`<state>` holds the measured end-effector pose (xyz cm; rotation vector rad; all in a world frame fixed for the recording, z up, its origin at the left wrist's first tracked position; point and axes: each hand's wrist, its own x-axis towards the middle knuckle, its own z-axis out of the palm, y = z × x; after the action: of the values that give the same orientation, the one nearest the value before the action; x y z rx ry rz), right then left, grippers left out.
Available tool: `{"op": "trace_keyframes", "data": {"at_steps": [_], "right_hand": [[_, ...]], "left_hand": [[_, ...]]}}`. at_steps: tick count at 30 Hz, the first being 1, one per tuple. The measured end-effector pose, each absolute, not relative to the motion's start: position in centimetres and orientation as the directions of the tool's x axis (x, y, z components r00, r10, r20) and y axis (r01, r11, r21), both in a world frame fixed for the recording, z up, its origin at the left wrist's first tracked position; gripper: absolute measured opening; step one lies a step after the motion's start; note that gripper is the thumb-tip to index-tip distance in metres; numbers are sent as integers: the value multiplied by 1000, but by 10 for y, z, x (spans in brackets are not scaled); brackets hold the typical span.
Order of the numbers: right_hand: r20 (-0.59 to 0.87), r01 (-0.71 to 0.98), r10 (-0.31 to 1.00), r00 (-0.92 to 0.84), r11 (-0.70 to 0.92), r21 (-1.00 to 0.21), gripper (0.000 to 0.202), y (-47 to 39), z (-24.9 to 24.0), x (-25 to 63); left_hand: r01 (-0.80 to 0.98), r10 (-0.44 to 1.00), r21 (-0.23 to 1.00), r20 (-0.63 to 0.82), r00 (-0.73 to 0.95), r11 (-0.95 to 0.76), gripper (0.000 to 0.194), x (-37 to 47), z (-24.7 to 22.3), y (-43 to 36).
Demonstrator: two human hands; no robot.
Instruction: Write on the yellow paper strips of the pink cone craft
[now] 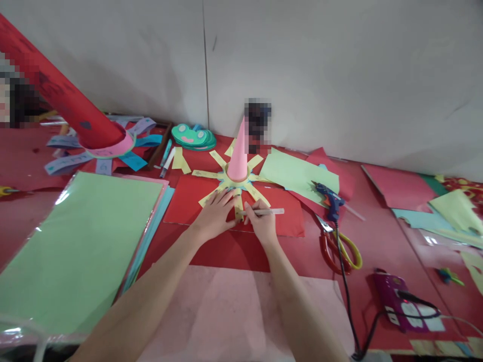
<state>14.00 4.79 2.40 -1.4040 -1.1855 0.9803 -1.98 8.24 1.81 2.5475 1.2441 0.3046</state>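
A pink paper cone [237,161] stands upright in a ring of yellow paper strips [207,175] that spread outward like rays. Beneath them lies a red sheet [281,218]. My left hand [213,215] rests flat with fingers spread on the near strips, pressing beside the cone's base. In my right hand [261,221] a slim white pen [277,211] is pinched, its tip at the near end of the strip closest to me. Small dark marks show on some strips.
A blue glue gun [332,200] with a black cable lies right, near red-and-yellow scissors [332,251] and a purple power bank [402,301]. Green sheets [86,241] cover the left. A red paper tube [71,95] leans over purple and blue strips. Frog cut-outs [192,138] lie behind.
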Motion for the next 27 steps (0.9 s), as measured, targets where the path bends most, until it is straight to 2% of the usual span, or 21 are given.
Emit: {"op": "trace_keyframes", "data": {"at_steps": [8,19,27], "right_hand": [[26,186,982,190,-10,-982,39,49,20,141],[63,217,976,210,17,-976,38,50,18,142],[50,215,966,253,-6,-977,36,51,15,144]], "left_hand": [[726,790,351,69,609,-591,60,-21,16,83],[773,803,302,-39,595,-558,60,-18,28,81],[763,797,294,-8,604,-575,58,-19,23,82]]}}
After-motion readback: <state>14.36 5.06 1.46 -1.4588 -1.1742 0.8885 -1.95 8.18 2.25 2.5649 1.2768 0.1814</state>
